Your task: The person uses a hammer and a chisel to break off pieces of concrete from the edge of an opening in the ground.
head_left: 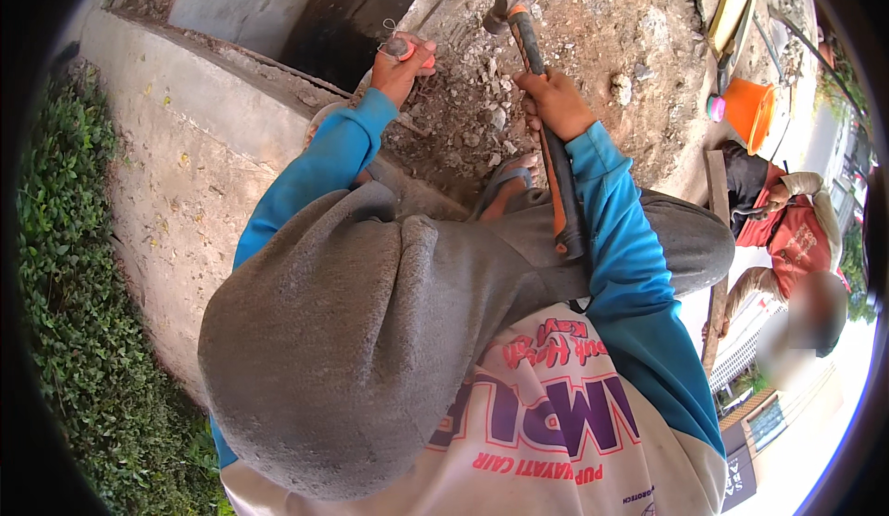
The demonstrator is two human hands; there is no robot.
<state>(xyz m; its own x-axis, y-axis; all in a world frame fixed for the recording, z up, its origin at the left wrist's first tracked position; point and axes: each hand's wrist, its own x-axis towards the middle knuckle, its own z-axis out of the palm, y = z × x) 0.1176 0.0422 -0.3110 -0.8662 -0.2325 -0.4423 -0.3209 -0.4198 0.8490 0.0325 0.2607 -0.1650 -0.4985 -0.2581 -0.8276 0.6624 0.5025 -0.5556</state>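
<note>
My left hand is closed around a chisel with a red-orange grip and a round grey end facing up. A thin wire loop sticks up beside it. This hand is at the edge of a dark opening in the concrete. In my right hand is a hammer with an orange and black handle, gripped partway along. Its rounded metal head points away from me over the rubble, apart from the chisel. The handle's butt end reaches back over my grey trouser leg.
Broken stones and dirt cover the ground ahead. A concrete wall runs along the left, beside green plants. At right are an orange bucket, a yellow tool, a wooden plank and a person in red.
</note>
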